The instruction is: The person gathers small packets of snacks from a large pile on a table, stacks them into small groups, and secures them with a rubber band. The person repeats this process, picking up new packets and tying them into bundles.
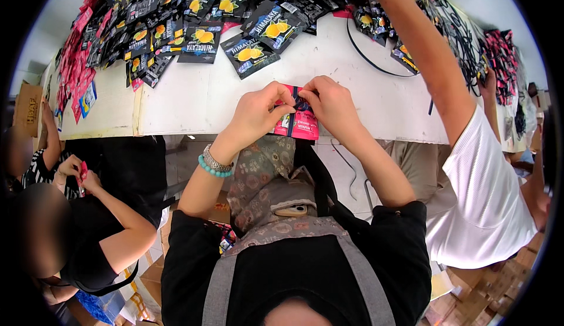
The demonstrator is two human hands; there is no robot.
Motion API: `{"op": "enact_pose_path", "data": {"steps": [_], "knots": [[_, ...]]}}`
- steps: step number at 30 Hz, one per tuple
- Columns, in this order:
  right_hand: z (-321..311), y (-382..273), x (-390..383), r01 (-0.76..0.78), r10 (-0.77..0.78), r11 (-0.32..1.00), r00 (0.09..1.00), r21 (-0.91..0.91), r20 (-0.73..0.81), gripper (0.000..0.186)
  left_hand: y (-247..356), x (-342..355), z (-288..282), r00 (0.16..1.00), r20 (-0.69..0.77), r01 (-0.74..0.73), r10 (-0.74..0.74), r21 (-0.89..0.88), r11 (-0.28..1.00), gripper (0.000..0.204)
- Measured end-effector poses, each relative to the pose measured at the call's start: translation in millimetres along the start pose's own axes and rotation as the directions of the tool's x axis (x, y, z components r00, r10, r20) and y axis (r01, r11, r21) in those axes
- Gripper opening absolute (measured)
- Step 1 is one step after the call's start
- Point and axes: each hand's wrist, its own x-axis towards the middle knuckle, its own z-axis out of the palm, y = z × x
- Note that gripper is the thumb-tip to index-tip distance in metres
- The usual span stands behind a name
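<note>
At the near edge of the table, a pink packet (305, 127) lies between my hands, with a narrow black ribbon (291, 125) running across it. My left hand (258, 113) is closed in a pinch at the packet's upper left, thumb and forefinger at the ribbon. Opposite it, my right hand (333, 104) pinches the ribbon too, its fingertips close to the left ones. Dark folds of ribbon show between the two hands, but the fingertips partly hide how they cross. Just beyond lie black packets (251, 54) with yellow fruit pictures.
Black packets (200, 41) are heaped along the white table's (176, 106) far side, pink ones (73, 79) at left. Loose black ribbons (452, 38) lie at right. A white-sleeved co-worker's arm (426, 50) reaches across there. Another co-worker's hands (82, 176) hold something pink at left.
</note>
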Motion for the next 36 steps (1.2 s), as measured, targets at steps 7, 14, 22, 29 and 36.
{"op": "enact_pose_path", "data": {"steps": [7, 14, 22, 29, 36], "knots": [[13.7, -0.2, -0.4, 0.105, -0.139, 0.982, 0.966, -0.159, -0.22, 0.012, 13.3, 10.4, -5.3, 0.988, -0.084, -0.098, 0.132, 0.326, 0.94, 0.02], [-27.3, 0.0, 31.7, 0.159, -0.136, 0.973, 0.981, -0.167, 0.137, 0.013, 8.9, 11.3, 2.3, 0.984, -0.167, 0.081, -0.064, 0.102, 0.991, 0.029], [-27.6, -66.6, -3.9, 0.495, -0.411, 0.761, 0.868, -0.418, 0.279, 0.014, -10.5, 9.3, 3.4, 0.979, -0.195, 0.05, -0.051, -0.008, 0.999, 0.017], [-34.1, -39.0, -9.3, -0.157, 0.161, 0.987, 0.96, -0.039, 0.227, 0.031, -4.7, 4.0, 11.6, 0.964, -0.267, -0.019, 0.019, 0.001, 1.0, 0.015], [-7.5, -17.5, -7.0, -0.415, 0.336, 0.859, 0.899, 0.3, 0.281, 0.02, -2.3, 4.4, 12.4, 0.962, -0.268, 0.032, -0.049, -0.065, 0.997, 0.016]]}}
